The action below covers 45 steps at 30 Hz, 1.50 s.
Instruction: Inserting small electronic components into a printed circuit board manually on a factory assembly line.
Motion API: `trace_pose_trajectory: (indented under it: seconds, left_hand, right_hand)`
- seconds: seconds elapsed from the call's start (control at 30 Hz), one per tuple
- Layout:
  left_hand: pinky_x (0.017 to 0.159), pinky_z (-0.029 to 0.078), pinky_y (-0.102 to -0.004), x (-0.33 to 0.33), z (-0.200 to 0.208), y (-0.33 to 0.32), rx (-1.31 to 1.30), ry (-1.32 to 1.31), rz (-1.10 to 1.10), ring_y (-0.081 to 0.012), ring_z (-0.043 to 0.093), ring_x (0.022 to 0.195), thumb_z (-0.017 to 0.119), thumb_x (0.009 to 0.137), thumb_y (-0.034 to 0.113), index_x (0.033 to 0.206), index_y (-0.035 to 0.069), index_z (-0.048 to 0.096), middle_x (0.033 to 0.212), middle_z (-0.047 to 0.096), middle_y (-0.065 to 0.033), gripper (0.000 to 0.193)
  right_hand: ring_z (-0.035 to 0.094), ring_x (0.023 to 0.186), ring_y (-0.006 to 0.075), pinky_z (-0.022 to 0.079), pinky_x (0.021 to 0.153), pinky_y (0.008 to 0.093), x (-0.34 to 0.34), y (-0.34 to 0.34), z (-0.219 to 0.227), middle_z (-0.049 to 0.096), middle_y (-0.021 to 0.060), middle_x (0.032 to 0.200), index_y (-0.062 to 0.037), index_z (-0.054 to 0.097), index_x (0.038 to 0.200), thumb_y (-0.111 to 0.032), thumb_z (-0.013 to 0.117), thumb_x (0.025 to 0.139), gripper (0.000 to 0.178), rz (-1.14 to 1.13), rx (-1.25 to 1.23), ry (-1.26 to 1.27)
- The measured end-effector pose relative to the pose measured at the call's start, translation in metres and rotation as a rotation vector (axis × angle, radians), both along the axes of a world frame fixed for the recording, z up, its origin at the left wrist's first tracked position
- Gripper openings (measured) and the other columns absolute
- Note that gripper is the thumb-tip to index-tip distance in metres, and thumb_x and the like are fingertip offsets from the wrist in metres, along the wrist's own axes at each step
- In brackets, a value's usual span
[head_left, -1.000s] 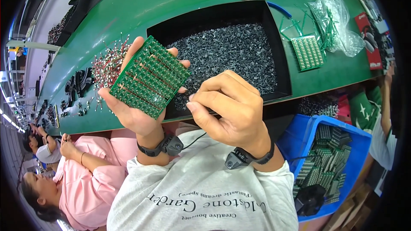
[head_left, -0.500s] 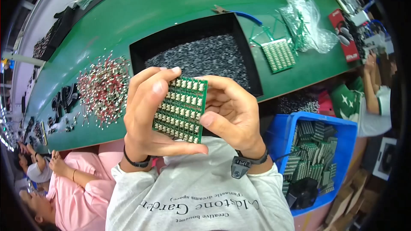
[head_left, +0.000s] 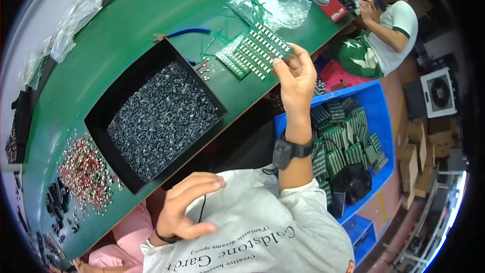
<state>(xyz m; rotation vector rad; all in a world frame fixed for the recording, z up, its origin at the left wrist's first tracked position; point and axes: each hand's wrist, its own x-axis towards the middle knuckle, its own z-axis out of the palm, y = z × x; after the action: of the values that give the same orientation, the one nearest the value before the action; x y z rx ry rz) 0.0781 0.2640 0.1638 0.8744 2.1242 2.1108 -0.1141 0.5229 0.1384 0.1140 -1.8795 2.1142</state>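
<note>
My right hand [head_left: 298,83] pinches a green circuit board panel [head_left: 268,45] by its edge, between thumb and fingers. Rows of small white connectors cover the panel. It is held over another similar panel [head_left: 230,56] on the green table, partly covering it; I cannot tell whether they touch. My left hand [head_left: 187,210] is empty, fingers apart, in front of my shirt below the table edge. Between my hands and the far side stands a black box [head_left: 98,129] holding a heap of small dark pieces [head_left: 161,116].
A blue bin [head_left: 386,144] at the right holds many circuit boards [head_left: 338,129] and a black object. Blue-handled pliers [head_left: 189,31], clear plastic bags [head_left: 273,2] and a red box [head_left: 323,0] lie farther off. Red-and-white wired connectors [head_left: 86,172] are heaped at left. Co-workers sit on both sides.
My view has swung to the right. The panel has left my left hand and moved right, over the other panel, in my right hand. My left hand has dropped away and opened.
</note>
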Motion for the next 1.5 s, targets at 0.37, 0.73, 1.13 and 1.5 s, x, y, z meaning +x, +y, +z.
trace_pose_trajectory:
  seconds: [0.37, 0.73, 1.13, 1.5]
  left_hand:
    - [0.096, 0.051, -0.0404, 0.006, -0.019, 0.003, -0.076, -0.201, -0.092, -0.0338, 0.068, 0.107, 0.074, 0.081, 0.023, 0.125, -0.006, 0.063, 0.115, 0.069, -0.0223, 0.055]
    - [0.098, 0.050, -0.0403, 0.005, -0.027, -0.001, -0.050, -0.300, -0.086, -0.0336, 0.068, 0.109, 0.072, 0.082, 0.025, 0.126, -0.005, 0.063, 0.116, 0.069, -0.0221, 0.054]
    - [0.099, 0.050, -0.0398, 0.007, -0.030, 0.002, -0.055, -0.332, -0.075, -0.0326, 0.067, 0.109, 0.072, 0.083, 0.024, 0.126, -0.004, 0.064, 0.116, 0.070, -0.0204, 0.051]
    - [0.096, 0.050, -0.0379, -0.001, -0.033, 0.018, -0.045, -0.345, -0.107, -0.0321, 0.067, 0.107, 0.070, 0.085, 0.021, 0.122, -0.006, 0.065, 0.112, 0.070, -0.0208, 0.046]
  right_hand:
    - [0.073, 0.093, 0.0237, 0.057, 0.078, 0.0329, -0.028, -0.016, -0.017, 0.074, 0.0136, 0.104, -0.0040, 0.068, 0.116, 0.001, 0.072, 0.085, 0.031, -0.261, 0.781, 0.477]
    - [0.066, 0.107, 0.0312, 0.055, 0.090, 0.0402, -0.025, -0.014, -0.042, 0.070, 0.0103, 0.110, -0.0074, 0.074, 0.097, 0.010, 0.069, 0.076, 0.028, -0.152, 0.919, 0.540]
    - [0.063, 0.113, 0.0328, 0.053, 0.095, 0.0413, -0.020, -0.023, -0.052, 0.067, 0.0106, 0.115, -0.0076, 0.075, 0.098, 0.009, 0.068, 0.074, 0.030, -0.144, 0.915, 0.533]
    - [0.067, 0.102, 0.0324, 0.054, 0.088, 0.0412, -0.041, -0.032, 0.041, 0.072, 0.0121, 0.110, -0.0090, 0.077, 0.092, -0.003, 0.070, 0.074, 0.021, -0.285, 0.693, 0.757]
